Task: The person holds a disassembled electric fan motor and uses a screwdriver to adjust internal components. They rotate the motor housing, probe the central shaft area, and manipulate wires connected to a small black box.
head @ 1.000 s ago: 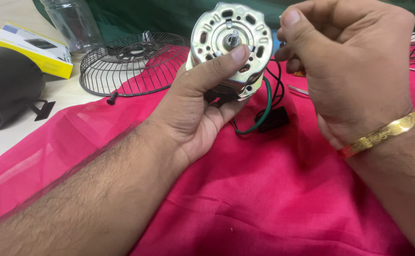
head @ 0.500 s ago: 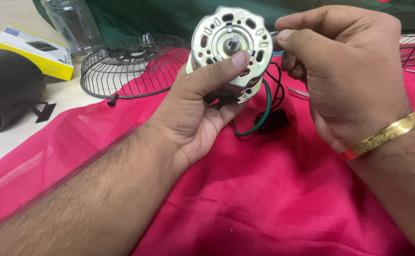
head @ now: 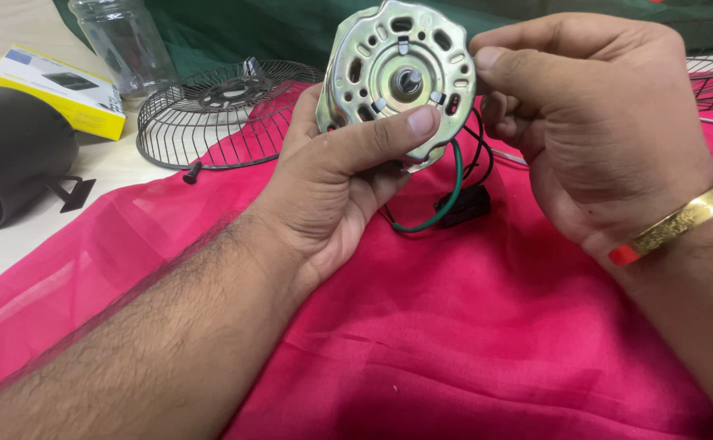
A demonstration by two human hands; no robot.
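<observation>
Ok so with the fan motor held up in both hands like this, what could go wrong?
1. The motor is held above the pink cloth mostly by the left hand thumb and the right hand fingertips at its rim; it might slip and drop.
2. The green and black wires hang loose below it and could snag or get tugged.
3. The stamped metal edges may nick the skin.

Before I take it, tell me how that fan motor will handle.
The fan motor looks all metal, so probably heavy for its size and stiff. Its round rim may roll if set on edge. The wires hang loose and could snag.
</observation>
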